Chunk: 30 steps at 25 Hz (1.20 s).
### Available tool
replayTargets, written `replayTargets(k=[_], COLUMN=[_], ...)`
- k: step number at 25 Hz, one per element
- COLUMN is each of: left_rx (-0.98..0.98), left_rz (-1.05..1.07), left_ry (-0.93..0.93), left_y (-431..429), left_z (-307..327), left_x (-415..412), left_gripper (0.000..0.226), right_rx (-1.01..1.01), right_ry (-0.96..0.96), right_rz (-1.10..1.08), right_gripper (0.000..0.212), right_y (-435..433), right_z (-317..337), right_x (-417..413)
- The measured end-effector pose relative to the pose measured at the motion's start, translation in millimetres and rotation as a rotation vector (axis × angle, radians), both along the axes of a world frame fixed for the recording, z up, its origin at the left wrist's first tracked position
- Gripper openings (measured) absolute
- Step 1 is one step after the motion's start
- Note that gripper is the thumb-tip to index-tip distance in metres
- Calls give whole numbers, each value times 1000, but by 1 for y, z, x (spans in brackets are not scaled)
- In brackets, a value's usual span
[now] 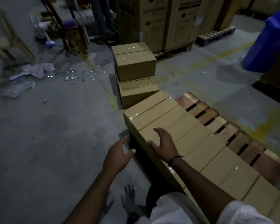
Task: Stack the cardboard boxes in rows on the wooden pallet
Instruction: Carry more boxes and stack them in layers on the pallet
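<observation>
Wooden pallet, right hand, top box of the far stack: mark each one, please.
wooden pallet [187, 99]: head view, bare end slat.
right hand [164, 145]: head view, back of the hand.
top box of the far stack [134, 56]: head view, top face.

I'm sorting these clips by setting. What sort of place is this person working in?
Most likely a warehouse or stockroom: a bare concrete floor with yellow painted lines, tall printed cartons standing at the back, and a row of plain cardboard boxes along one edge of a wooden pallet.

Bare pallet slats [220, 125] open right of box row [192, 136]; stacked boxes [135, 65] block ahead
</observation>
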<state>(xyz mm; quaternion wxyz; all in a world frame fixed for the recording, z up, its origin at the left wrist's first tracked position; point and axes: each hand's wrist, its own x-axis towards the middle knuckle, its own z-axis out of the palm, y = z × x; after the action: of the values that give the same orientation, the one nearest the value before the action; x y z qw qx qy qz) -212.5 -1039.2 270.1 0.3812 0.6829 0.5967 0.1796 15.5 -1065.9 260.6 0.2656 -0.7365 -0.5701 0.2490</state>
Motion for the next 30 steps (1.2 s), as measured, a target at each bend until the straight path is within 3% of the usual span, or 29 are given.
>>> replayTargets(k=[5, 12, 16, 24, 30], left_rx=[1, -11, -14, -90, -186], left_rz=[-41, -99, -141, -116, -247], left_ry=[11, 137, 160, 82, 87], left_y=[75, 254, 350, 497, 630], left_z=[-12, -15, -8, -24, -53], left_x=[-11, -27, -24, -53, -86], left_gripper=[77, 74, 73, 70, 72], right_rx=[-16, -68, -91, -197, -230], right_ry=[60, 189, 191, 206, 245], right_rz=[-64, -176, -126, -224, -412], right_gripper=[61, 58, 57, 59, 60], right_y=[84, 259, 355, 486, 587], right_z=[-20, -35, -29, -42, -56], right_x=[-7, -24, -28, -36, -65])
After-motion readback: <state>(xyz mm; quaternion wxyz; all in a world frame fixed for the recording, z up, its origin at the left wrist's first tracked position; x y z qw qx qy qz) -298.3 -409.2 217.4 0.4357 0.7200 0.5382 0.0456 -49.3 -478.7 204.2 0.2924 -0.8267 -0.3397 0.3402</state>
